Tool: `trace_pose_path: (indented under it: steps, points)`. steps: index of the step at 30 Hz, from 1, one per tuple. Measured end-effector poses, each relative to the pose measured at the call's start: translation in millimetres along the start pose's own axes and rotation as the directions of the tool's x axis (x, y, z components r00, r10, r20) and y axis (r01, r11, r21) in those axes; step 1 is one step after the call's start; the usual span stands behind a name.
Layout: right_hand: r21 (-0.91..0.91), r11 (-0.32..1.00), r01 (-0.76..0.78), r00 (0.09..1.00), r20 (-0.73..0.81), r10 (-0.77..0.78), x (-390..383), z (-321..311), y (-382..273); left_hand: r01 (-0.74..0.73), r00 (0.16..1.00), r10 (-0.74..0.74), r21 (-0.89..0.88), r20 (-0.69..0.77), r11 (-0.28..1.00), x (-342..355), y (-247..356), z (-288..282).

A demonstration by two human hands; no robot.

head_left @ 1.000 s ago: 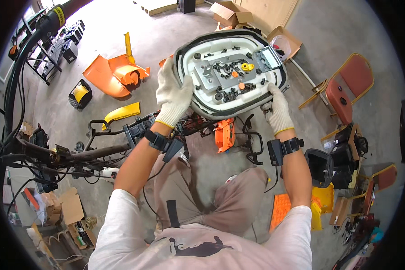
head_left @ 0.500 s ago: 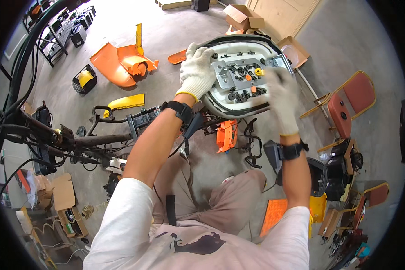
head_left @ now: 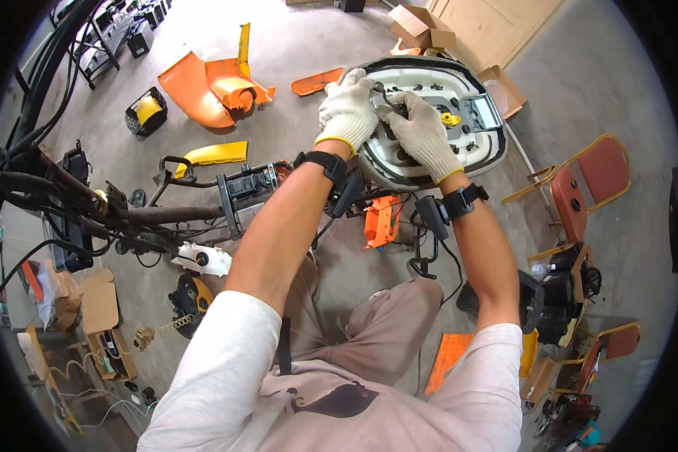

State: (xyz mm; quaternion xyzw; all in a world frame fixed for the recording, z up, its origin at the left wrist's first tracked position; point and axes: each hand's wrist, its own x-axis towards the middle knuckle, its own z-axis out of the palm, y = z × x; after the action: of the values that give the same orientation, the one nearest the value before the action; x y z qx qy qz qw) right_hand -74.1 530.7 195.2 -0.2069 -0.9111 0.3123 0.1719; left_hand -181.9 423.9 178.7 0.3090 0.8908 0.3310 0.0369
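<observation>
An upturned vehicle seat (head_left: pixel 471 160), with a white underside and black rim, rests in front of me at the top centre. My left hand (head_left: pixel 348 110), in a white knit glove, is closed on its left edge, its fingertips by a round black part. My right hand (head_left: pixel 420 134), also gloved, lies over the middle of the underside. Its thumb and fingers come together close to the left fingertips; whatever they pinch is hidden. A yellow piece (head_left: pixel 450 119) and several small black fasteners show on the underside, beside a metal bracket (head_left: pixel 483 113) at the right end.
A bare vehicle frame (head_left: pixel 181 215) with cables stands at left. Orange panels (head_left: pixel 203 94), a yellow panel (head_left: pixel 216 154) and a black basket (head_left: pixel 145 111) lie on the floor beyond. Red chairs (head_left: pixel 572 197) stand at right, cardboard boxes (head_left: pixel 420 29) at the back.
My right hand has moved left, from the seat's right part to beside my left fingertips. The heaps of black fasteners seen earlier are mostly out of sight. The whole view has shifted slightly.
</observation>
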Motion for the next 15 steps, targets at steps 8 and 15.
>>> trace_pose_path:
  steps: [8, 15]
  points:
    - [0.232, 0.972, 0.028, 0.993, -0.121, 0.001, 2, 16, 13, -0.007, 0.994, 0.007, 0.006, -0.113, 1.000, 6, -12, 17]
    - [0.209, 0.976, 0.052, 0.989, -0.149, -0.021, 5, 17, 17, -0.049, 0.992, 0.052, 0.035, -0.115, 0.998, 6, -11, 12]
